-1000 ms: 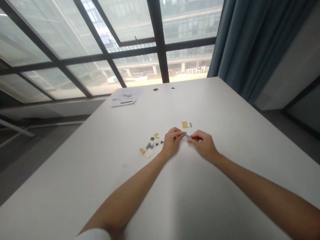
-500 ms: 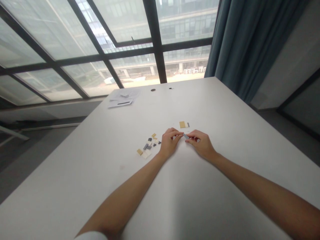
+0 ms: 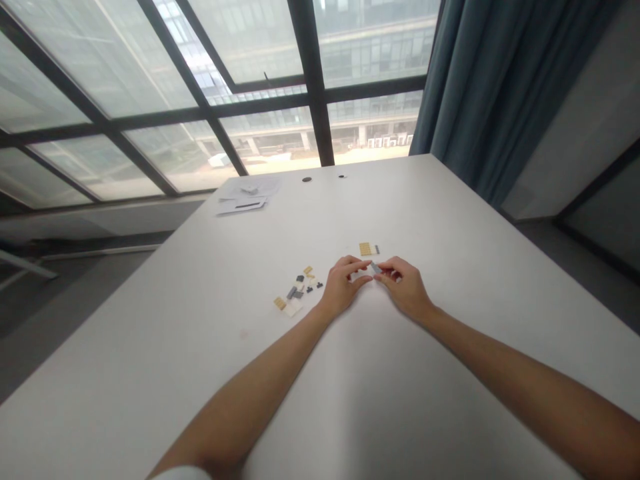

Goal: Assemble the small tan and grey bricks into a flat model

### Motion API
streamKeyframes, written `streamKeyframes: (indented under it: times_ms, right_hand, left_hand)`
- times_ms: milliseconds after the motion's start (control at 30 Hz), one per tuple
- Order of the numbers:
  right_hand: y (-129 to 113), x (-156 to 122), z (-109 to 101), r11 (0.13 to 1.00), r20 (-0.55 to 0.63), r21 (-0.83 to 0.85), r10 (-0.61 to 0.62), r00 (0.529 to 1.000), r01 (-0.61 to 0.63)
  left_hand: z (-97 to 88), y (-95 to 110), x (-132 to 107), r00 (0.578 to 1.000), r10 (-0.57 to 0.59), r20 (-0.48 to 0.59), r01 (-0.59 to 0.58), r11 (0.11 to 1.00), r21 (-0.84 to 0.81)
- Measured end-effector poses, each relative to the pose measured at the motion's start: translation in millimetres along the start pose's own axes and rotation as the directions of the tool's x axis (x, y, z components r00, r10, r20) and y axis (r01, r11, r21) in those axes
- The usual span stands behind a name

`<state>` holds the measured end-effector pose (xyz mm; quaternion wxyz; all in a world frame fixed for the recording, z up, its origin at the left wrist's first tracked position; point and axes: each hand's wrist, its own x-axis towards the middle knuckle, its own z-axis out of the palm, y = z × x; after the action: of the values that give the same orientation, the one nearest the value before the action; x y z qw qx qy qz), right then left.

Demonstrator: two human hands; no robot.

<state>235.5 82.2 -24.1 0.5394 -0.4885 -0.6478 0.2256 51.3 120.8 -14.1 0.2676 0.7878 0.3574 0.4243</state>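
Observation:
My left hand and my right hand meet fingertip to fingertip on a white table. Both pinch a small grey brick piece held between them just above the tabletop. A tan studded plate with a dark end lies just beyond the fingers. To the left of my left hand is a scatter of several small tan, grey, white and dark pieces.
Papers lie at the table's far left edge, with two small dark round things near the far edge. A large window with dark frames stands behind, and a blue-grey curtain hangs at the right.
Both hands have stayed together on the grey piece, which now sits slightly higher and tilted between the fingertips. The view shifted a little.

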Motion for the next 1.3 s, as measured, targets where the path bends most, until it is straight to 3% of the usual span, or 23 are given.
streamKeyframes:
  times_ms: [433, 1300]
  right_hand:
    - [-2.9, -0.1, -1.2, 0.999, 0.092, 0.052, -0.016, 0.996, 0.011]
    - [-3.3, -0.3, -0.1, 0.997, 0.078, 0.053, 0.058, 0.995, -0.062]
  left_hand:
    - [0.6, 1.4, -0.1, 0.992, -0.048, -0.116, 0.045, 0.999, -0.023]
    - [-1.1, 1.6, 1.9, 0.991, -0.049, -0.123, 0.046, 0.999, -0.025]
